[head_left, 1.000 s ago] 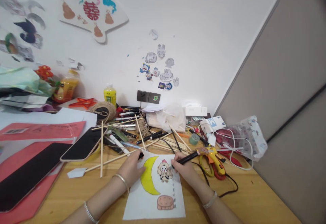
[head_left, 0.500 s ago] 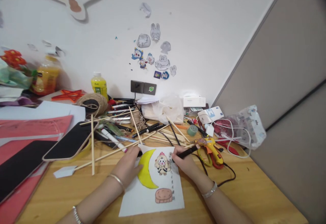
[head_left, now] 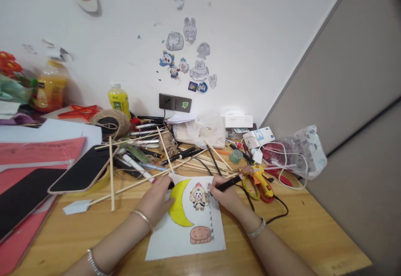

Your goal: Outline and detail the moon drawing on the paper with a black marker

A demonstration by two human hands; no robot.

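The wooden table [head_left: 291,234] carries the same clutter as a second ago, but all of it now sits lower on the wall side. The view has tipped down, so the paper fan on the wall has nearly slid out at the top, while the stickers [head_left: 188,58] have climbed. At the left edge lie red paper [head_left: 37,152] and a dark phone [head_left: 83,169], with loose bamboo sticks [head_left: 111,175] crossing beside them. The white sheet [head_left: 175,246] lies in the middle of the near table edge and has not shifted under the hands. The left hand [head_left: 156,198] rests flat and open on the sheet's upper left part, fingers against the yellow crescent [head_left: 178,207], gripping nothing and only pressing the paper down. The right hand [head_left: 226,198] is closed in a writing grip around a black pen [head_left: 228,183]. The pen's tip stays just right of the small cartoon figure [head_left: 198,195], above a faint column of marks and the brown round cake [head_left: 200,235]. Only the head has moved, not the hands, so I judge the pen work is going on at the same spot. A yellow glue gun [head_left: 262,180] lies just beyond the right wrist.
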